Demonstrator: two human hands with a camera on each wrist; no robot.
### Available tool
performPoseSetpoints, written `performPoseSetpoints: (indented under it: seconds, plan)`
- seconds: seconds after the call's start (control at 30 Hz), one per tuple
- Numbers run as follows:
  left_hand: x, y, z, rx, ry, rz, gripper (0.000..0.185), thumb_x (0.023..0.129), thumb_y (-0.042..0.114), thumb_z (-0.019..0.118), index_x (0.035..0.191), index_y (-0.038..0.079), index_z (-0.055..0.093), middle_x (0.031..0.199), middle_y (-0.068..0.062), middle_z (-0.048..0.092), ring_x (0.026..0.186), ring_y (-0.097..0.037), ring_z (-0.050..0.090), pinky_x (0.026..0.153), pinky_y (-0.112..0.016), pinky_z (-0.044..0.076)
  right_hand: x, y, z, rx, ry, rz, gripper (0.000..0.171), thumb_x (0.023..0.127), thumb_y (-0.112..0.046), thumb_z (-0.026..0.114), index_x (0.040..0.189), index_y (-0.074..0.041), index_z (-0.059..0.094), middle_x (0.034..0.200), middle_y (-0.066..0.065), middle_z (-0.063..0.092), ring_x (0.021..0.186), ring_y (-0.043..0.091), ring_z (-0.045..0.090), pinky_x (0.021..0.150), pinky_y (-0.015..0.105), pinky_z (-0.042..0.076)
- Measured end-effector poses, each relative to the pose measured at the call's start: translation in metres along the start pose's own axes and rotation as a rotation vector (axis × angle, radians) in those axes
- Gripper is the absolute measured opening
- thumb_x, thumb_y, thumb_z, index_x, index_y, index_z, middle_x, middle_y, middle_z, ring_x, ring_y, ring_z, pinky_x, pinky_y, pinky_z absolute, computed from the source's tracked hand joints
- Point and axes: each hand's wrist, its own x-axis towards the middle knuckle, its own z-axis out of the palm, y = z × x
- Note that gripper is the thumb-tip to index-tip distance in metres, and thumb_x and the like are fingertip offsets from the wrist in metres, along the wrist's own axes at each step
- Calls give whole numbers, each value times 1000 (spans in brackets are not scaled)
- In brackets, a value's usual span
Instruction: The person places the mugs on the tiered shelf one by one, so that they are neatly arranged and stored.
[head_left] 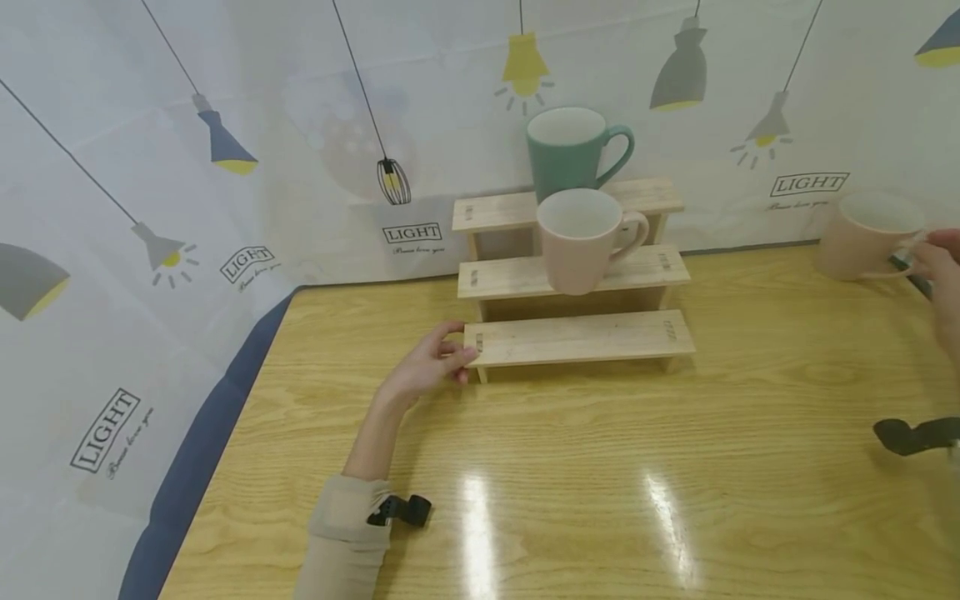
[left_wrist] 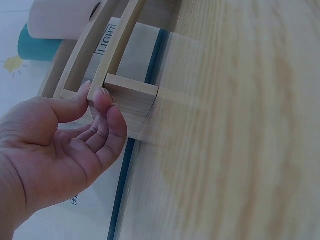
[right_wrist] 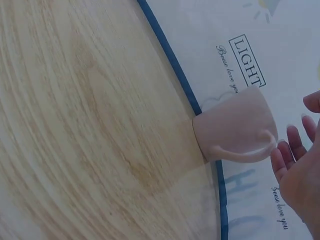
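Note:
A three-step wooden rack (head_left: 577, 337) stands at the back middle of the table. A teal mug (head_left: 566, 154) sits on its top step and a pink mug (head_left: 581, 242) on the middle step. My left hand (head_left: 450, 354) pinches the left end of the bottom step; in the left wrist view the thumb and fingertips of that hand (left_wrist: 92, 97) lie on the rack's end block (left_wrist: 130, 97). A second pink mug (head_left: 862, 237) stands on the table at the far right. My right hand (head_left: 941, 254) is at its handle, fingers straight (right_wrist: 299, 131) beside the mug (right_wrist: 235, 125), not curled round it.
The wooden table (head_left: 600, 483) is glossy with light reflections. A white cloth printed with lamps hangs behind and drapes down the left side, with a blue border (head_left: 202, 450). A black strap (head_left: 915, 435) shows at the right edge.

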Motion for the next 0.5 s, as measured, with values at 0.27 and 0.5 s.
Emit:
performPoseSetpoints:
  seconds: [0.27,0.5]
  plan:
    - [0,0,0,0,7,-5,69,104,18,60,158,3,21,104,-12,61,76,-17,61,83,-38,52,50,65,-21,-76,-60,159,43,101,-26,61,141,-34,46,107,-25,51,93,-9,45,77,4,35]
    - [1,2,1,-4,5,-6,68,104,17,60,158,3,21,103,-12,61,75,-17,61,82,-36,52,68,99,-25,-14,-103,153,45,99,-24,65,138,-33,45,113,-25,53,99,-9,46,74,0,36]
